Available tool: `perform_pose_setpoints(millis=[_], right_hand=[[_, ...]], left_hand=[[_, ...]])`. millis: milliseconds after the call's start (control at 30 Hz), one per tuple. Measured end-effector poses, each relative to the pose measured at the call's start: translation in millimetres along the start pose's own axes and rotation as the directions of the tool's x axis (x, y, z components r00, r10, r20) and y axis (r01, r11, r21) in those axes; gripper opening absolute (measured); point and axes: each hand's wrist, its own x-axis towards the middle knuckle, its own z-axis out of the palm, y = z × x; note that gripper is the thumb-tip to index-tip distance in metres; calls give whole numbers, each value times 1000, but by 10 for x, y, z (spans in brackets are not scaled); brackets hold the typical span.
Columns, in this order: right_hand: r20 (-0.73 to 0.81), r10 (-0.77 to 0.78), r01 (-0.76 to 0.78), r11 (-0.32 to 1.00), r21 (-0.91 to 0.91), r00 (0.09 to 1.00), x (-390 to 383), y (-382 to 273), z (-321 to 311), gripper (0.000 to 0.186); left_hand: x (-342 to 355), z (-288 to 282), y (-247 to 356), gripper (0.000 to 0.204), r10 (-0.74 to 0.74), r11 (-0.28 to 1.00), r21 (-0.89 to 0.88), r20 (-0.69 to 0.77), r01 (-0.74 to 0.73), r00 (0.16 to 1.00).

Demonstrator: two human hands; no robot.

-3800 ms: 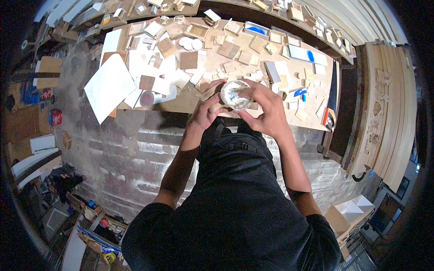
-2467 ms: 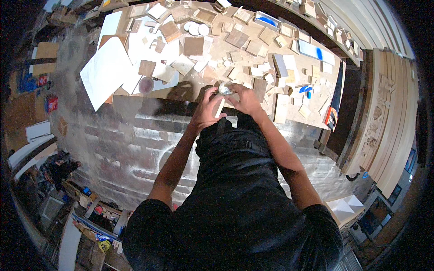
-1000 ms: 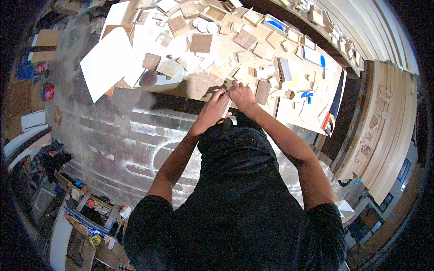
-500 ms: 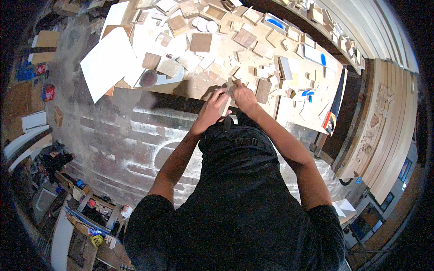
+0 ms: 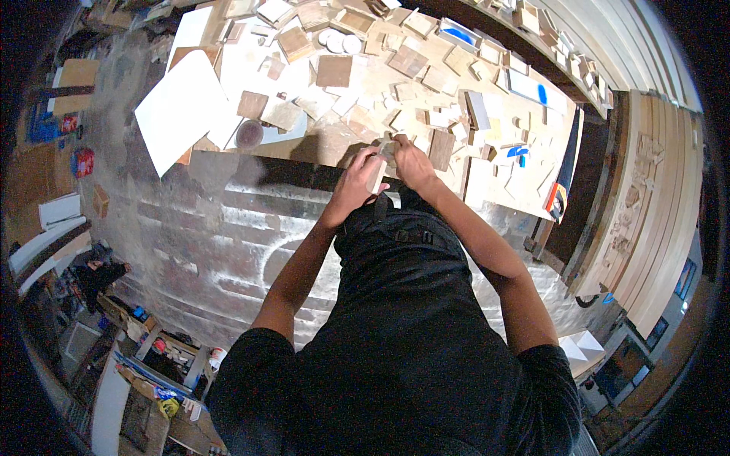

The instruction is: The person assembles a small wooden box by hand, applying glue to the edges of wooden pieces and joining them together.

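Observation:
At the near edge of the workbench, my left hand (image 5: 355, 185) is closed around a small pale wooden piece (image 5: 376, 179), its thumb on the near end. My right hand (image 5: 413, 165) is closed at the far end of that piece, fingers pinched together. A small greyish patch shows between the two hands, but whatever the right fingers hold is too small to name. Just right of my right hand lies a brown wooden block (image 5: 441, 150). Ahead of the hands, small wood offcuts (image 5: 398, 120) lie scattered over the bench.
The workbench (image 5: 334, 154) carries many wood pieces, white sheets (image 5: 182, 110) and a round brown disc (image 5: 249, 134). An orange-and-black handled tool (image 5: 556, 201) sits at its right corner. Long boards (image 5: 654, 220) are stacked at right. A person (image 5: 99, 277) is far left.
Both hands stay on the wooden piece with only slight shifts of the fingers. The whole view has moved a little; nothing is let go.

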Motion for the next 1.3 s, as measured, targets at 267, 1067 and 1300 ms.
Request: perform_pose_setpoints(millis=[267,1067,1300], right_hand=[[-184,26,3,988,156,983,-59,68,95,36],[28,409,-53,50,997,912,-595,368,-120,12],[71,359,-39,-96,995,931,-682,367,-120,19]], left_hand=[[-1,59,-40,62,-31,1000,-7,-40,30,999],[-23,36,84,67,-88,995,-47,-88,84,992],[-37,136,-10,71,-39,999,-12,-142,37,989]])
